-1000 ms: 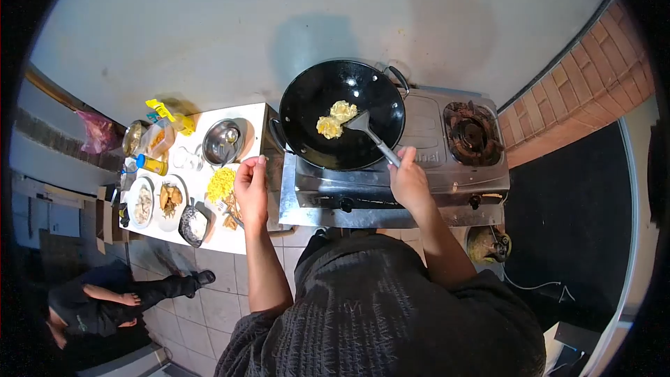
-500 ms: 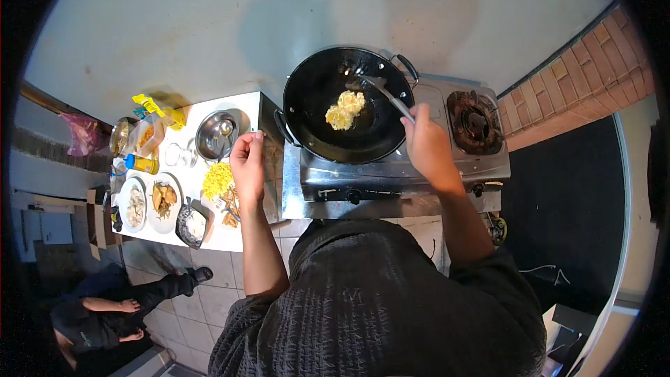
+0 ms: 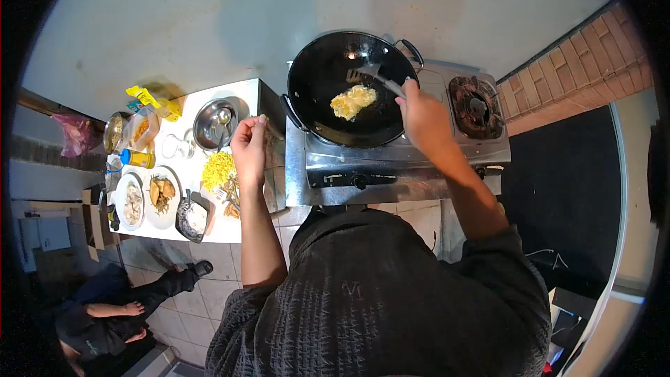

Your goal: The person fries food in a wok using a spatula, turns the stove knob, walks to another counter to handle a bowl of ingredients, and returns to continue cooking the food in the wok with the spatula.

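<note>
1. Right hand point(image 3: 424, 122): wrapped around the handle of the spatula point(image 3: 391, 86). Egg-like food point(image 3: 353, 102) is at about 9 o'clock from the gripping fingers, inside the wok point(image 3: 317, 73); the blurred spatula head is at its 12 to 1 o'clock side.
2. Left hand point(image 3: 249, 145): at 8 o'clock from the wok, thumb and fingertips drawn together — can't tell if anything is between them. Nearest: metal bowl point(image 3: 209, 126) at 10 o'clock, yellow food point(image 3: 218, 167) at 8.
3. Surface: wok on the metal stove point(image 3: 440, 84), second burner point(image 3: 477, 107) at its 3 o'clock. White table point(image 3: 230, 234) at 8 to 9 o'clock, with plates of food.
4. Room: pale wall point(image 3: 174, 14) at 12, bricks point(image 3: 576, 77) at 2, person point(image 3: 115, 318) in dark clothes at 8 — tiled floor point(image 3: 216, 293) beside them.
5. Vs. half a second ago: egg-like food spreads more sideways; wok sits higher in view; same grip on the spatula.
</note>
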A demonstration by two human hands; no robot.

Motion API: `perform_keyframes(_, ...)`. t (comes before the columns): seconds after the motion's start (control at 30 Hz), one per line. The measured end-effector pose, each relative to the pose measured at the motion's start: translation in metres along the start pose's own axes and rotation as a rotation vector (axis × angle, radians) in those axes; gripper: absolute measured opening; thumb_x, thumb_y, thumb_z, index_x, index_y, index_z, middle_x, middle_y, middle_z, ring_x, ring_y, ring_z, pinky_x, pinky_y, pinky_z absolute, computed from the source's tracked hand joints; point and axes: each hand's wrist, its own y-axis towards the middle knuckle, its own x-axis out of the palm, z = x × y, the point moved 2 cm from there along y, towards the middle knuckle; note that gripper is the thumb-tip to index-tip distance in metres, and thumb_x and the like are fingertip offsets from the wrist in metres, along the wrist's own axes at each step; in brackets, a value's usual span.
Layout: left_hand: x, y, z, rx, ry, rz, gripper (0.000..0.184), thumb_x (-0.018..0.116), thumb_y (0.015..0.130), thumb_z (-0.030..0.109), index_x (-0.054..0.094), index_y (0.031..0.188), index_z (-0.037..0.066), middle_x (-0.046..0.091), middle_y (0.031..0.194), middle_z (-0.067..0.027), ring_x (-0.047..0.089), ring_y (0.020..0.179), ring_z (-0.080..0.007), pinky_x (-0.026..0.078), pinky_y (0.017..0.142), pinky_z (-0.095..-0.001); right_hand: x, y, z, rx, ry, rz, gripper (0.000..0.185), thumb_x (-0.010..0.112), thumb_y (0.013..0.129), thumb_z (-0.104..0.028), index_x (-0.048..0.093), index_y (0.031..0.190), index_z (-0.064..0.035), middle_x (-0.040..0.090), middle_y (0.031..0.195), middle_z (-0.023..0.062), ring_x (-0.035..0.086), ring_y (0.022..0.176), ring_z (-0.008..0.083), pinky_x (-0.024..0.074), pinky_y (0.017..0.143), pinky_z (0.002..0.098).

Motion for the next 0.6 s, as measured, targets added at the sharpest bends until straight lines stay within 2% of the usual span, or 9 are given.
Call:
perform_keyframes(0.07,0.002,0.003,0.001,0.000,-0.016,-0.004,0.013,0.059,0.088,0.018,0.059,0.083,0.005,0.046,0.063,0.0085,0.034,0.054,0.0001,0.024,0.049,-0.0172,-0.009,0.001,0.001,-0.015,0.029,0.035,0.021,0.053,0.086,-0.021,0.041,0.088,-0.0041,0.056,0.068,0.0161,0.056,0.063,0.0366,0.0435,0.054,0.0471)
perform_keyframes(0.33,0.007,0.014,-0.006,0.026,-0.002,-0.033,0.015,0.060,0.087,0.017,0.060,0.086,0.003,0.050,0.068,0.0071,0.038,0.058,-0.0005,0.028,0.052,-0.0166,-0.022,0.014,0.014,0.155,-0.032,-0.104,0.025,0.050,0.088,-0.026,0.044,0.092,-0.0025,0.060,0.069,0.0226,0.059,0.065,0.0398,0.0464,0.056,0.0471)
perform_keyframes(0.43,0.010,0.015,-0.007,0.033,0.028,-0.030,0.015,0.060,0.087,0.017,0.060,0.087,0.002,0.051,0.068,0.0069,0.038,0.059,-0.0007,0.028,0.052,-0.0166,-0.021,0.021,0.022,0.136,-0.085,-0.053,0.022,0.048,0.089,-0.025,0.051,0.090,-0.0031,0.060,0.068,0.0191,0.058,0.064,0.0395,0.0450,0.058,0.0481)
perform_keyframes(0.6,0.007,0.020,-0.009,0.025,0.007,-0.031,0.015,0.060,0.087,0.017,0.060,0.086,0.002,0.050,0.068,0.0068,0.038,0.059,-0.0005,0.028,0.053,-0.0165,-0.027,0.027,0.020,0.119,-0.083,-0.086,0.027,0.048,0.088,-0.028,0.055,0.082,-0.0025,0.060,0.069,0.0200,0.059,0.066,0.0393,0.0463,0.061,0.0490)
